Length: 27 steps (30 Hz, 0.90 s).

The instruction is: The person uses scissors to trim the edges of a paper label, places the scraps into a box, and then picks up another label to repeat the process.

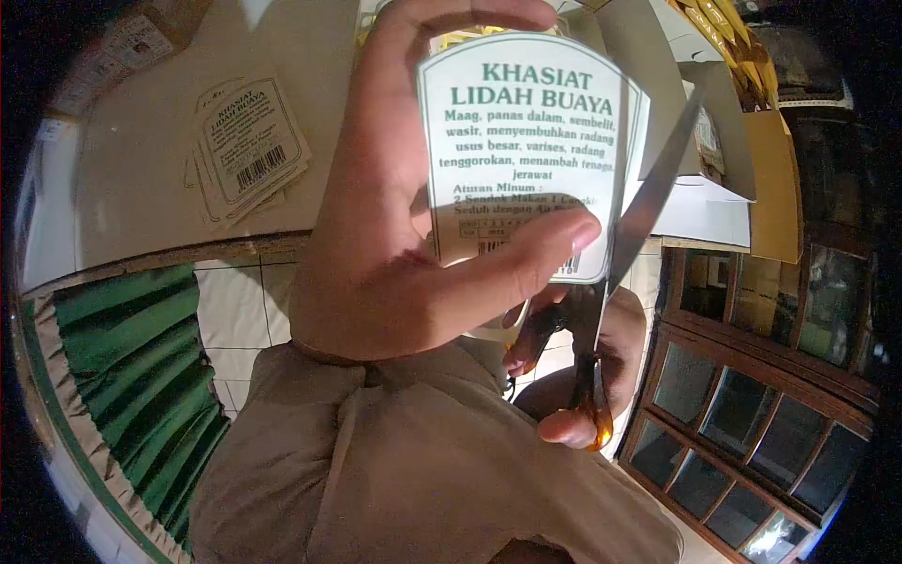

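Note:
A white paper label (521,150) with a green border, rounded top and the words "KHASIAT LIDAH BUAYA" is held upright in front of me. My left hand (395,254) grips it, thumb across the lower front and fingers curled behind. A shadow falls over the label's lower part. My right hand (618,338) holds scissors (653,197) with black and orange handles. The blades point up and to the right along the label's right edge, spread around its border strip. Part of the right hand and handles is hidden behind the label and left hand.
Similar labels (246,150) lie stacked on the table (122,197) at left. White boxes (705,211) and a brown cardboard flap (776,188) stand at right, with yellow packets (728,38) behind. A green curtain (132,376) hangs lower left; a glass-paned wooden cabinet (733,414) is lower right.

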Available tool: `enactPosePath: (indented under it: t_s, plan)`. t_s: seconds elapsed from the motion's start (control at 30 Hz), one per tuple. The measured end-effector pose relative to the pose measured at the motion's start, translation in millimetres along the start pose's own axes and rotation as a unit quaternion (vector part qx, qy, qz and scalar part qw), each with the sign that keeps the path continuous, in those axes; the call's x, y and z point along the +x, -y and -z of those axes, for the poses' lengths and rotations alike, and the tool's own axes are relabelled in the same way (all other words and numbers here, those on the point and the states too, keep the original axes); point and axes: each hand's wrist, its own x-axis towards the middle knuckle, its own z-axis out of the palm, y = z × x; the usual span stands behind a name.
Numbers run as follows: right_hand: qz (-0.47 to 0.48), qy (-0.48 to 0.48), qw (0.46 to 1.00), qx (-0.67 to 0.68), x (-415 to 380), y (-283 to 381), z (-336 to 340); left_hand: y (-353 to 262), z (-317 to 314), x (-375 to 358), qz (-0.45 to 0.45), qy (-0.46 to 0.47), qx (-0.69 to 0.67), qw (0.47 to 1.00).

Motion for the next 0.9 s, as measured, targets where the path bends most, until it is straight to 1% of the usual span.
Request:
enactPosePath:
  t_s: [0.1,0.17,0.3,0.37,0.4,0.47,0.57,0.7,0.77,0.9]
  plan:
    - [0.019,0.029,0.999,-0.009,1.9,-0.8,-0.2,-0.2,0.4,0.0,0.002,-0.003,0.008,1.0]
    - [0.0,0.004,1.0,0.004,0.6,-0.5,-3.1,-1.2,0.4,0.1,0.003,-0.004,0.012,1.0]
    - [-0.022,0.012,1.0,0.009,-1.5,0.5,-2.2,-0.6,0.9,-0.1,0.005,-0.006,0.021,1.0]
    - [0.025,-0.017,1.0,0.004,0.1,-2.1,-5.0,-0.2,1.4,-0.2,0.005,-0.007,0.023,1.0]
    - [0.025,-0.017,1.0,0.004,-0.9,-3.4,-7.0,-0.1,1.2,-0.1,0.005,-0.007,0.023,1.0]
    - [0.046,-0.055,0.997,0.012,-4.1,-5.5,-10.3,0.3,1.7,0.2,0.005,-0.007,0.025,1.0]
    - [0.017,-0.029,0.999,0.007,0.2,0.8,-6.3,-0.6,1.4,1.1,0.006,-0.007,0.027,1.0]
    - [0.012,-0.027,1.0,0.006,-3.2,0.3,-7.6,-2.3,1.6,1.1,0.008,-0.006,0.029,1.0]
    - [0.033,-0.066,0.997,0.019,-6.5,-3.0,-10.8,-2.1,1.4,1.4,0.007,-0.007,0.033,0.999]
    - [0.022,-0.056,0.998,0.016,-5.6,-0.7,-8.9,-2.6,0.7,1.6,0.009,-0.008,0.037,0.999]
